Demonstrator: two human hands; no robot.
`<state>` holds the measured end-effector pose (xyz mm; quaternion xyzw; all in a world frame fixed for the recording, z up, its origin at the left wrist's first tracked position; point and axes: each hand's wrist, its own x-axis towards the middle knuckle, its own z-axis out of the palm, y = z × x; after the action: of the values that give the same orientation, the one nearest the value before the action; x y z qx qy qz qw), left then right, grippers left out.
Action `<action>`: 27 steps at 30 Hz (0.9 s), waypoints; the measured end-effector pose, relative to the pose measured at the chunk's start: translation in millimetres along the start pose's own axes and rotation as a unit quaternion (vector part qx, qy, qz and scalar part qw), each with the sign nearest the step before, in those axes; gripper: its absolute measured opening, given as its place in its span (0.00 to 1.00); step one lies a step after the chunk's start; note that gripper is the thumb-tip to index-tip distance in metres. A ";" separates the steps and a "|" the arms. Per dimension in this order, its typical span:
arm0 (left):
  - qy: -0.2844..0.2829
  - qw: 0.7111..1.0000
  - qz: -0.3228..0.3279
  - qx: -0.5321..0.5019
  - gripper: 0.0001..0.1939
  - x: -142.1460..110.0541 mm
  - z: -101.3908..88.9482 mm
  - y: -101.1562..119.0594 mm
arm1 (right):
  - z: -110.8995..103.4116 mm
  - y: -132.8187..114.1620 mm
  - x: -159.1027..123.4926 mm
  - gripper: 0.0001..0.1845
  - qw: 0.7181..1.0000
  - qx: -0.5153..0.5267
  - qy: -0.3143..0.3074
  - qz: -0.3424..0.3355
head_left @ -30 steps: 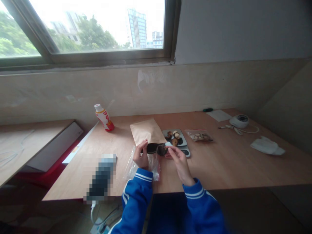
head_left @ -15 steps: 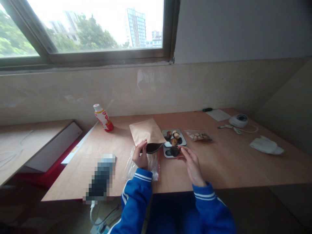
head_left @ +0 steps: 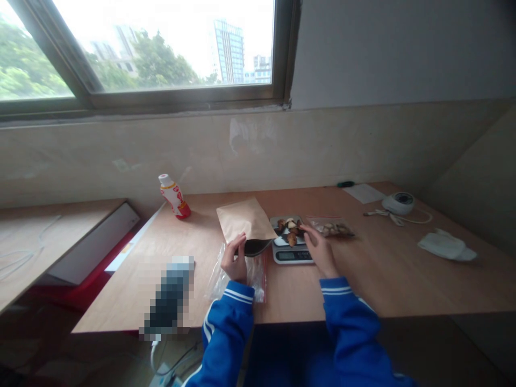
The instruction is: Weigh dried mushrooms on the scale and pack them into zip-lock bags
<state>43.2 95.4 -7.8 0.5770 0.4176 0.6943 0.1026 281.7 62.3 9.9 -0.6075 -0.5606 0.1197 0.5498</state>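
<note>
With our left hand [head_left: 235, 264], we are clamping our grip on the near lip of the paper pouch [head_left: 244, 217], probably so its dark mouth is gaping. Our right hand [head_left: 321, 253] is reaching over the scale [head_left: 276, 260], but whether its grip is closing on anything, we cannot tell. Dried pieces [head_left: 292, 239] are lying on the scale's platform, likely grouped to be borne together. The display [head_left: 293, 256] is facing us, presumably for reading. A clear bag [head_left: 260, 282] is lying beside the pouch on the counter [head_left: 403, 279].
</note>
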 end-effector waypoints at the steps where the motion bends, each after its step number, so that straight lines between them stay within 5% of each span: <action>1: -0.002 1.000 0.002 0.002 0.07 -0.1 -0.1 -0.6 | -0.4 1.8 -3.5 0.20 1.000 0.005 0.009 -0.002; 9: -0.007 1.000 -0.008 -0.008 0.07 0.5 -0.1 3.9 | -12.1 35.3 -39.7 0.20 0.983 0.033 0.132 0.120; 17: -0.007 1.000 -0.022 -0.016 0.07 -0.5 -0.1 3.1 | -17.8 31.4 -47.1 0.15 0.990 0.002 0.064 0.124; 27: -0.007 1.000 -0.007 -0.020 0.07 -0.7 -0.2 1.8 | -16.7 27.7 -46.1 0.14 0.991 0.005 0.057 0.123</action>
<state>43.9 93.8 -7.0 0.5764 0.4075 0.6977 0.1217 293.9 22.4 -27.9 -0.6750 -0.4488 0.1541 0.5650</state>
